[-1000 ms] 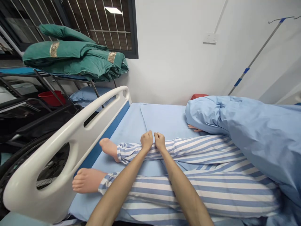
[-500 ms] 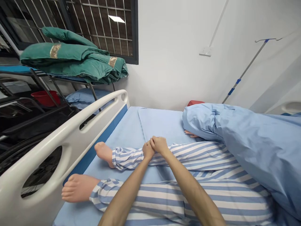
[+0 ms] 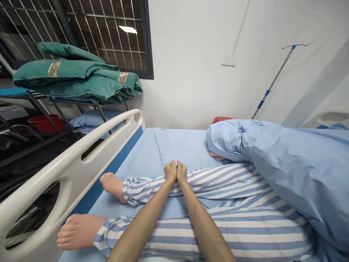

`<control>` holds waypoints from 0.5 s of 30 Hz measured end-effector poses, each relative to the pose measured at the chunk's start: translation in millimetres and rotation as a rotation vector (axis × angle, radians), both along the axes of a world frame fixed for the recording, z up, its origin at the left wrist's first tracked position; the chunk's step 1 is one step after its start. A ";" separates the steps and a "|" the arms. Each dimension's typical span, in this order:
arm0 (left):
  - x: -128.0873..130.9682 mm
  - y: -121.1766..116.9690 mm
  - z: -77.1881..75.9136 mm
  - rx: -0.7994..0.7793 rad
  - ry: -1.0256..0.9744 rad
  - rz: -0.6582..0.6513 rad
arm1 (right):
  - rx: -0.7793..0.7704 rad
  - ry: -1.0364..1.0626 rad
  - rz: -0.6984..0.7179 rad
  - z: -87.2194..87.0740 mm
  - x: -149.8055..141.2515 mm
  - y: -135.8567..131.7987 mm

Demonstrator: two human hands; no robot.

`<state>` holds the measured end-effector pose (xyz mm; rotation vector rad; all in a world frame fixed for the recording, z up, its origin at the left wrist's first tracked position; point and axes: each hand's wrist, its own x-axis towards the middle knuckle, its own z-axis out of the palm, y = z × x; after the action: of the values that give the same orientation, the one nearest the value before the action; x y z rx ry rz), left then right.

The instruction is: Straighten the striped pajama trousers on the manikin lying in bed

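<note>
My left hand and my right hand are closed into fists, side by side over the far leg. Their inner edges touch or nearly touch, and no object shows in either. Beneath and around them are blue-and-white striped pajama trousers on the legs of a lying figure, which looks like a care manikin. The far foot and the near foot are bare and point left. Whether my fists rest on the trouser leg or hover over it, I cannot tell.
The figure lies on a bed sheet, beside a white footboard. A blue quilt is bunched at right, fingertips showing beneath it. Behind stand an IV pole, a red object and folded green quilts.
My right hand has come off the top of my left, and both fists now sit side by side. The camera view has shifted slightly.
</note>
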<state>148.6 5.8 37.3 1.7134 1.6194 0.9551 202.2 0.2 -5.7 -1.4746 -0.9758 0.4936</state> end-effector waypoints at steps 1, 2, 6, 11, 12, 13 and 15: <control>4.1 -0.4 0.5 -0.020 -0.034 0.006 | 0.022 0.071 0.002 -1.1 2.0 1.8; 7.3 -1.6 0.0 -0.044 -0.059 0.013 | 0.033 0.117 0.000 -1.9 3.6 2.8; 10.4 -10.3 -7.7 -0.009 0.004 0.002 | 0.049 0.150 0.000 0.4 7.7 -1.0; 7.6 -16.1 -10.8 0.024 0.146 -0.069 | -0.124 -0.277 0.063 25.9 24.9 -17.4; 7.6 -16.3 -10.3 0.016 0.167 -0.079 | -0.176 -0.428 0.085 34.5 30.1 -20.6; 7.9 -16.3 -9.9 0.004 0.192 -0.089 | -0.228 -0.578 0.113 43.4 34.9 -23.4; 8.5 -16.0 -9.5 -0.026 0.226 -0.104 | -0.320 -0.821 0.162 58.5 42.2 -27.0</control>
<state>157.2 -10.2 27.9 1.9238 1.6548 0.7089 244.4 -26.7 52.8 -1.9485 -1.7259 0.1408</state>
